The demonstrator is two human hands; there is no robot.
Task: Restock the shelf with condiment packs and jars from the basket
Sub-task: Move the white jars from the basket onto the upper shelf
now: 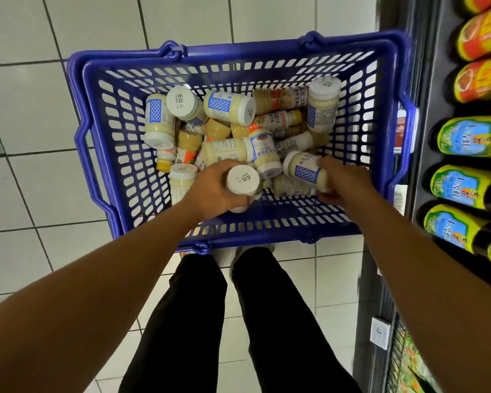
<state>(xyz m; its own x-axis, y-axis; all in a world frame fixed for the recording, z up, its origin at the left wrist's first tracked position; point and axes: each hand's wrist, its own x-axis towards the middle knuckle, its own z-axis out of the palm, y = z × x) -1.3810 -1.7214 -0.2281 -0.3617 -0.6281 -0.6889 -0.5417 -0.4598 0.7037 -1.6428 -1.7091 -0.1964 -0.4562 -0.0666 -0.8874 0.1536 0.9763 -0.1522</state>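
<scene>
Both our hands reach inside the blue basket point(238, 56), by its wall nearest us: left hand point(210, 191) curled round an upright white-capped jar point(243, 180), right hand point(345, 181) clasping a lying jar point(305, 168) of pale cream, blue-labelled.

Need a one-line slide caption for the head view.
Person's left hand grips a cap-up jar and right hand a blue-labelled jar inside the blue basket beside the shelf.

Soft, even light falls on the blue basket point(238, 52) and the pale floor tiles point(26, 180) left of it. Right of the basket the shelf point(430, 80) lies in dim shadow; tile lines far from the basket bow with wide-angle distortion
</scene>
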